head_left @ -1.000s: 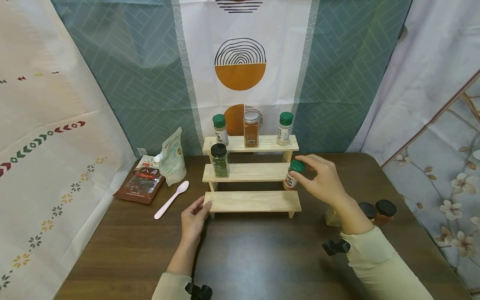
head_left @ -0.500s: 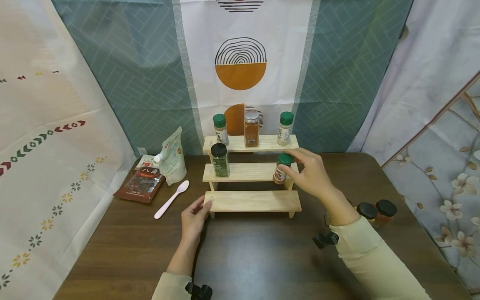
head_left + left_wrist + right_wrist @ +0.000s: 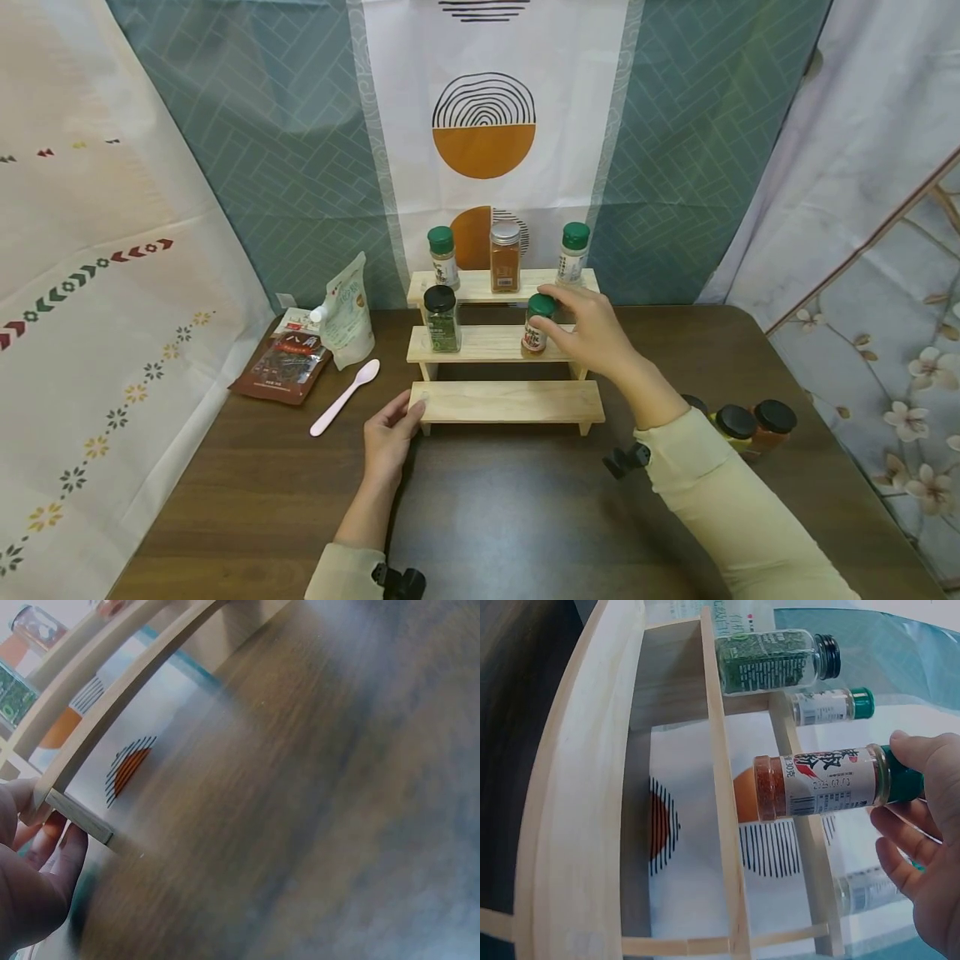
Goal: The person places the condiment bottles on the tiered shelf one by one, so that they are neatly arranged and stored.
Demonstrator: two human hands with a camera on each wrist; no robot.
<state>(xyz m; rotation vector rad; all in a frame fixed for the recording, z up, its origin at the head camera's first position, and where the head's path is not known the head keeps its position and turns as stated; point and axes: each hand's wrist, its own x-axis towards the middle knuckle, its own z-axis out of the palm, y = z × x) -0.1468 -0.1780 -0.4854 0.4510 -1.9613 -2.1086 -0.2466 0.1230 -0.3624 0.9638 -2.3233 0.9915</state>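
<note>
My right hand (image 3: 596,327) pinches the green cap of a spice jar (image 3: 535,335) with red powder and a white label. In the right wrist view the jar (image 3: 821,784) has its base close over the middle step of a three-tier wooden rack (image 3: 510,402). My left hand (image 3: 388,435) grips the left end of the lowest step between thumb and fingers, as the left wrist view also shows. A black-capped jar of green flakes (image 3: 442,321) stands at the left of the middle step. On the top step are two green-capped jars (image 3: 444,262) and a silver-capped orange-brown jar (image 3: 505,260).
Several black-capped jars (image 3: 737,425) stand at the right, partly behind my right forearm. To the left of the rack lie a pink spoon (image 3: 345,398) and a brown spice packet (image 3: 283,360), with a white spouted pouch (image 3: 348,321) upright. Patterned cloth (image 3: 300,167) hangs behind the table.
My right hand has carried the red-powder jar leftward, from beyond the rack's right end to over the middle step. The left hand has stayed on the lowest step.
</note>
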